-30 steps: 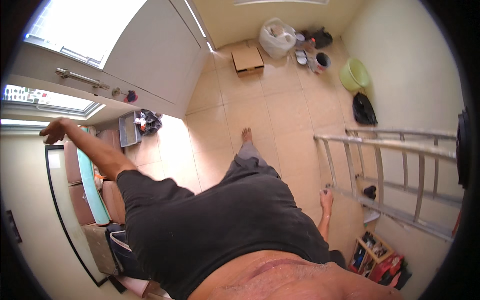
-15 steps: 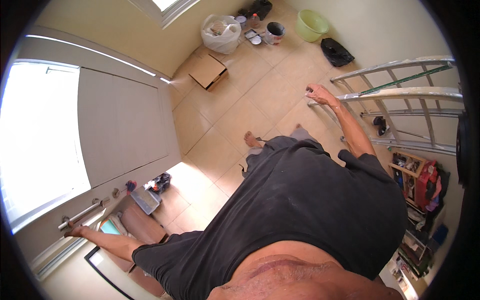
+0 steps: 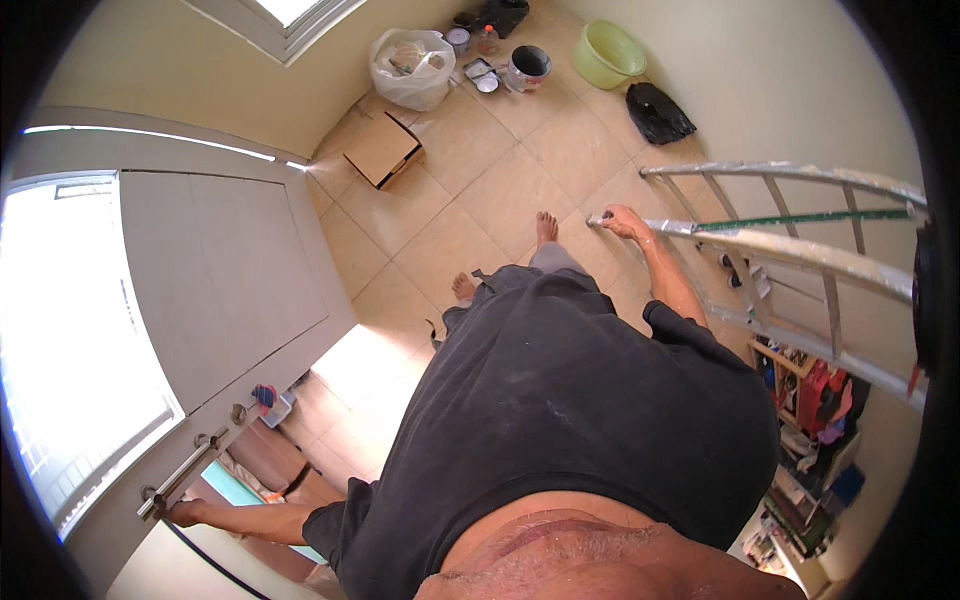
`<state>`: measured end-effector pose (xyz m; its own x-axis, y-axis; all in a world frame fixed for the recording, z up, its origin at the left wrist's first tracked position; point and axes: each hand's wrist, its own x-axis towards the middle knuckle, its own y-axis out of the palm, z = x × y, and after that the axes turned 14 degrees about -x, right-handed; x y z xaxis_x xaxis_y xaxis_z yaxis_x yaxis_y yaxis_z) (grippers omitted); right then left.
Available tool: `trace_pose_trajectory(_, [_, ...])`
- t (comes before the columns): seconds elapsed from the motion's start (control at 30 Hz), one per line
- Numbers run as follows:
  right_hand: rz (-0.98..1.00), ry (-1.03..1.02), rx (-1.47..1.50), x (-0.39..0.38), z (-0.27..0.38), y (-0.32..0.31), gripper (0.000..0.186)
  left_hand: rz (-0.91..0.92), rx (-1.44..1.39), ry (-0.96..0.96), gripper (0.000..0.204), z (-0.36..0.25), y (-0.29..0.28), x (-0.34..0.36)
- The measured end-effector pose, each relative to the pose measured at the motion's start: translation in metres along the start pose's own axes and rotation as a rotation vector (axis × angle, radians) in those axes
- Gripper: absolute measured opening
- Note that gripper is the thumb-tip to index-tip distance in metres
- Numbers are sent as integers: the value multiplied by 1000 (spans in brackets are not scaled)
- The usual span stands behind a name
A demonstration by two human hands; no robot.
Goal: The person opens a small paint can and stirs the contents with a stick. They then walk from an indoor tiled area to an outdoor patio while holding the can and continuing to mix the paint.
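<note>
At the lower left, my left hand (image 3: 180, 513) reaches the edge of a grey door (image 3: 215, 260), beside the lower end of its long metal pull handle (image 3: 185, 472). Its fingers are mostly hidden, so I cannot tell whether they grip the handle or the door edge. My right hand (image 3: 627, 222) is held out ahead on the right, its fingers curled together. Something small and pale shows at the fingertips, too small to name. Behind that hand runs the rail of a paint-spotted metal ladder (image 3: 780, 243); whether they touch is unclear.
A cardboard box (image 3: 383, 148), white plastic bag (image 3: 412, 70), paint bucket (image 3: 527, 68), paint tray (image 3: 482, 76), green tub (image 3: 610, 55) and black bag (image 3: 658, 113) are on the tiled floor (image 3: 450, 235). Shelves with clothes (image 3: 825, 400) stand right; brown furniture (image 3: 270, 455) shows past the door.
My view and body have turned. A different foot is now forward. The door with its handle covers more of the things behind it, and my left hand stays at its edge.
</note>
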<state>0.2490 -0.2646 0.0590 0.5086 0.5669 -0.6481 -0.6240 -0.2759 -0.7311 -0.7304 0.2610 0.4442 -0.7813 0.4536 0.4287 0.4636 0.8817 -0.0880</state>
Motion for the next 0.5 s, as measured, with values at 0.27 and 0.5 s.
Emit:
trace_pose_trajectory(0.27, [97, -18, 96, 56, -59, -31, 42, -41, 29, 151, 59, -141, 13, -191])
trace_pose_trajectory(0.5, [138, -17, 61, 97, -110, -51, 42, 103, 124, 210, 62, -214, 7, -305])
